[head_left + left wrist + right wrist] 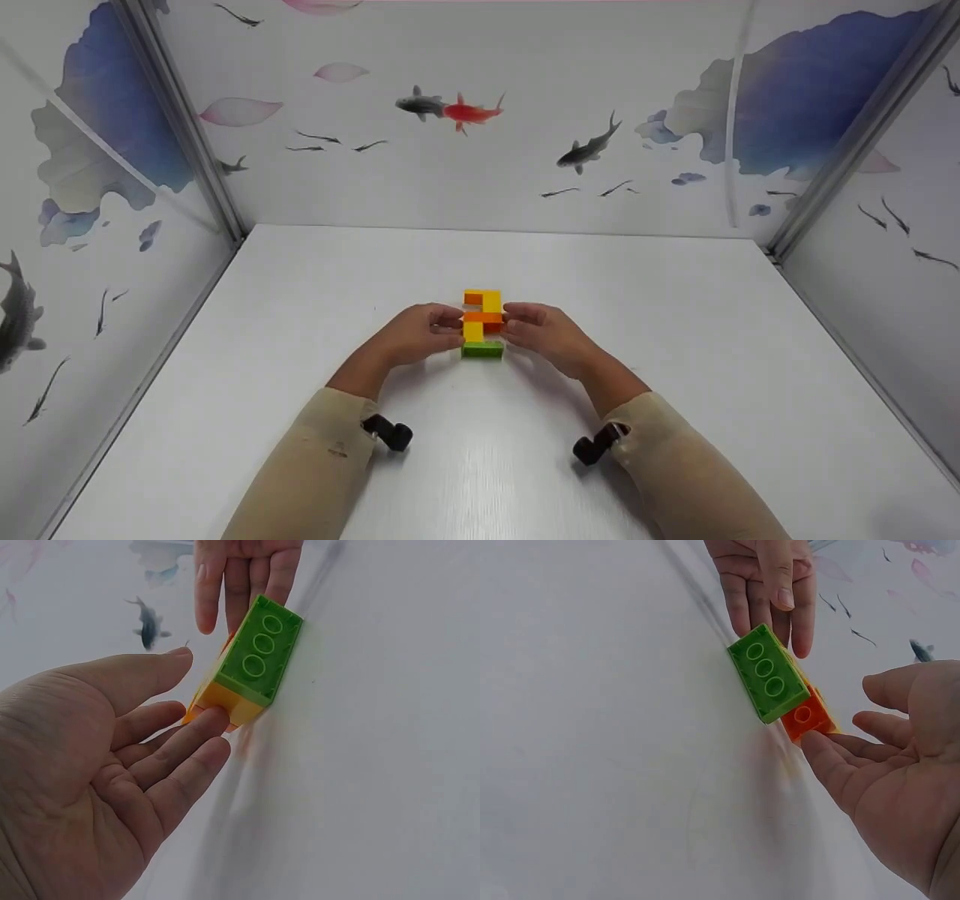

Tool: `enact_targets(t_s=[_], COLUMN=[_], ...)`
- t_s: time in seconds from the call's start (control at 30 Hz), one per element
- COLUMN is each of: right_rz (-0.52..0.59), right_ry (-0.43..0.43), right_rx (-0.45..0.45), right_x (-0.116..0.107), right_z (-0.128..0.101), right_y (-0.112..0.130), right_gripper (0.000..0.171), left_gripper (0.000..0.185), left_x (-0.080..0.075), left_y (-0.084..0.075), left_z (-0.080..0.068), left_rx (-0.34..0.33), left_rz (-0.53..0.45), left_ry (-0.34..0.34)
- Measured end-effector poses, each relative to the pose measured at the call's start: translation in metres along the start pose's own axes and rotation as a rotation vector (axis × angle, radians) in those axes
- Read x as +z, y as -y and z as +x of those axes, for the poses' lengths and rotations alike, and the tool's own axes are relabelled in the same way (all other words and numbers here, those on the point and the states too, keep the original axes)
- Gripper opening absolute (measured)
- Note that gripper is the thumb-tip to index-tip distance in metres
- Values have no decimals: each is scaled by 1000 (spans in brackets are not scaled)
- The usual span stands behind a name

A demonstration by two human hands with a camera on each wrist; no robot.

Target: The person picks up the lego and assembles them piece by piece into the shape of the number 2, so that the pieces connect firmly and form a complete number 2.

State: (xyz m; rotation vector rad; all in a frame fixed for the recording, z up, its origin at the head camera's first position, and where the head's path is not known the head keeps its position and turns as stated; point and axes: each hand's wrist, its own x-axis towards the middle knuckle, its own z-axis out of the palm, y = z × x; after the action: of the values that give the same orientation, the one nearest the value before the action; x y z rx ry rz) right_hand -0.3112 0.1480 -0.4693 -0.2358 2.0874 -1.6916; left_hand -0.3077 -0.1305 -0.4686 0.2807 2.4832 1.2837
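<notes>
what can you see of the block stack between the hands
The block stack is a small assembly of glossy plastic toy bricks in yellow, orange and green, lying on the white table near its middle. The green brick forms the end nearest the person, its underside with three round sockets showing. An orange brick juts out sideways. The left hand and right hand flank it, straight fingertips touching its sides.

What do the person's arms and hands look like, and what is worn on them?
Both arms wear long beige sleeves: left sleeve, right sleeve. A small black camera mount sits at each wrist, left and right. The left hand and right hand are bare, without gloves or rings.
</notes>
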Motion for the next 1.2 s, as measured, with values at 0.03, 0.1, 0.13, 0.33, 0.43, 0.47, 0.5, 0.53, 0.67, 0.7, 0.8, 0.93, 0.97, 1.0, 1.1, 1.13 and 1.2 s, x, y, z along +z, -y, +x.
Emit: enact_targets(t_s=[0.03, 0.1, 0.13, 0.33, 0.43, 0.47, 0.5, 0.53, 0.67, 0.7, 0.8, 0.93, 0.97, 1.0, 1.1, 1.13, 1.2], right_rz=[3, 0, -4, -37, -36, -38, -45, -55, -81, -81, -74, -83, -90, -101, -141, -157, -192], right_ry=[9, 10, 10, -45, -72, -83, -93, -102, -147, -157, -178, -189, -192, -198, -235, -246, -265], right_rx=[-5, 1, 1, 27, 32, 36, 40, 40, 46, 42, 28, 18, 21, 26, 55, 64, 71], right_x=[-1, -1, -1, 0, -1, -2, -2, -3, -8, -9, -15, -23, -25, -26, -30, -31, -33], right_z=[0, 0, 0, 1, 2, 3, 3, 3, 4, 4, 5, 5, 5, 5, 6, 5, 5], right_y=[0, 0, 0, 1, 3, 4, 5, 7, 15, 17, 22, 26, 28, 29, 34, 36, 39], right_gripper=[54, 54, 54, 53, 54, 54, 54, 55, 51, 50, 47, 47, 47, 48, 48, 49, 50], left_gripper=[55, 55, 55, 54, 52, 51, 50, 50, 50, 51, 52, 54, 55, 57, 60, 61, 61], left_x=[0, 0, 1, 0, -2, -3, -4, -5, -15, -18, -27, -35, -36, -37, -36, -36, -34], left_y=[0, 1, 1, 1, 1, 0, 0, 0, -1, -1, -3, -9, -11, -13, -20, -22, -26], left_z=[0, 0, 0, 0, 1, 1, 1, 1, 3, 3, 4, 4, 3, 3, 4, 4, 6], left_rx=[5, 3, 5, -2, -14, -17, -20, -22, -47, -57, -75, -68, -67, -67, -86, -92, -93], left_rz=[-2, 1, 4, 27, 32, 34, 37, 43, 59, 56, 21, -35, -37, -34, -10, -12, -26], left_ry=[2, 3, 4, -18, -63, -81, -103, -126, -209, -227, -280, -349, -360, -368, -392, -401, -428])
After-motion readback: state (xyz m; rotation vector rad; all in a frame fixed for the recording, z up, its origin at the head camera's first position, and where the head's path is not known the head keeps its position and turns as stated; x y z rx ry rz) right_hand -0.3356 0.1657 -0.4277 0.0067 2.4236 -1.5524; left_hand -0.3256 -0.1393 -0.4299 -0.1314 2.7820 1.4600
